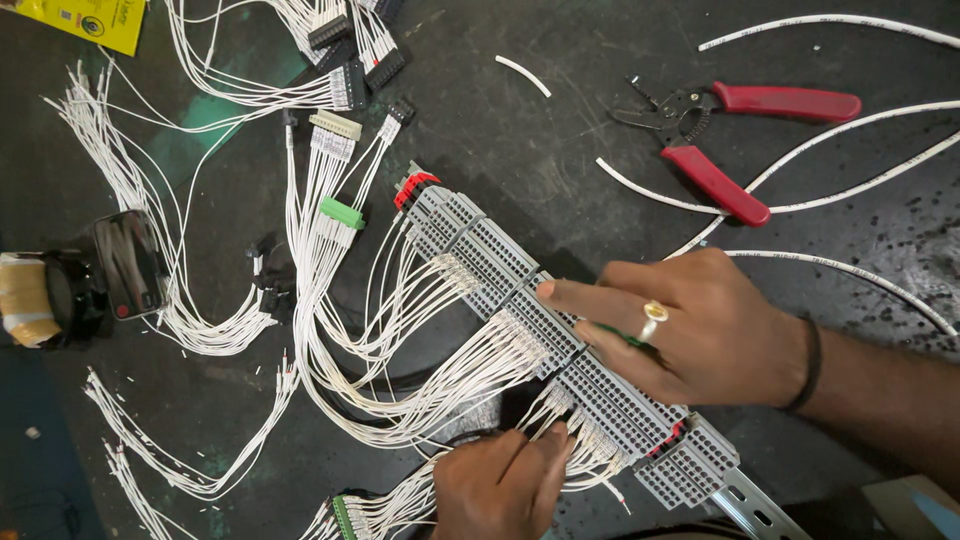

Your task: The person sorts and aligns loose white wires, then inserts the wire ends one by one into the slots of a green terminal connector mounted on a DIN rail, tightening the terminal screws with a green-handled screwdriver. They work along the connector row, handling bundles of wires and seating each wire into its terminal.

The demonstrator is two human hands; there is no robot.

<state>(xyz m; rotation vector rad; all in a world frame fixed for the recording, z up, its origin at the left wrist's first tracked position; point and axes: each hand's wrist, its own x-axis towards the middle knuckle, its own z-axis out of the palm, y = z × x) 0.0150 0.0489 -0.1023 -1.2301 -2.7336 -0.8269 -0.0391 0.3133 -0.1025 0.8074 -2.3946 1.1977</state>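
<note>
Our right hand (690, 330) flat on grey terminal strip (560, 345), pinching green tool; left hand (500, 485) at 6 o'clock, fingers pinching white wires (440, 390).

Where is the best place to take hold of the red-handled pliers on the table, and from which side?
Probably grip the pliers by the two red handles, coming from above on the right. The handles are spread apart and lie flat, free of clutter, while the dark metal tips point left toward the loose white wire.
</note>
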